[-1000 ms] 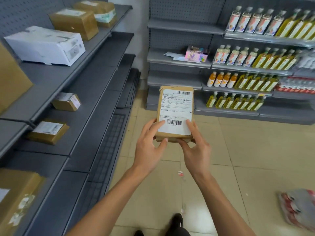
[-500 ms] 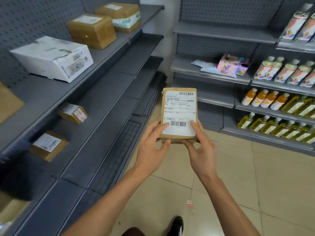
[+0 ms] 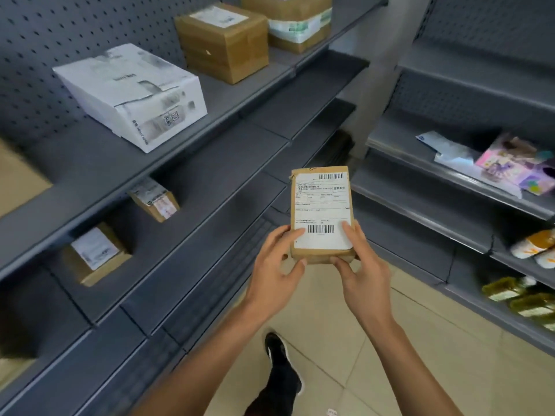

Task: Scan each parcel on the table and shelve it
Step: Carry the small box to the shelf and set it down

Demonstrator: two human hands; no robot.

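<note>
A black shoe (image 3: 277,352) stands on the beige tiled floor (image 3: 345,340) at the bottom of the view. Above it, the left hand (image 3: 274,271) and the right hand (image 3: 362,271) together hold a flat brown cardboard parcel with a white barcode label (image 3: 321,211) in the air over the aisle, label facing up; each hand grips a lower corner, thumb on the label side and fingers curled beneath. The parcel is just beside the front edge of the grey metal shelving unit (image 3: 210,187) on the left, touching none of its shelves. On a lower shelf of that unit lie two small brown labelled boxes (image 3: 96,256) (image 3: 154,199), set apart. The shelf above carries a white rectangular carton (image 3: 132,94), a brown taped cardboard box (image 3: 223,40) and, farthest, a brown box with green-printed white tape (image 3: 295,22). To the right, a second grey shelving unit (image 3: 435,181) holds pink packets (image 3: 516,166) and blurred bottles (image 3: 528,298).
</note>
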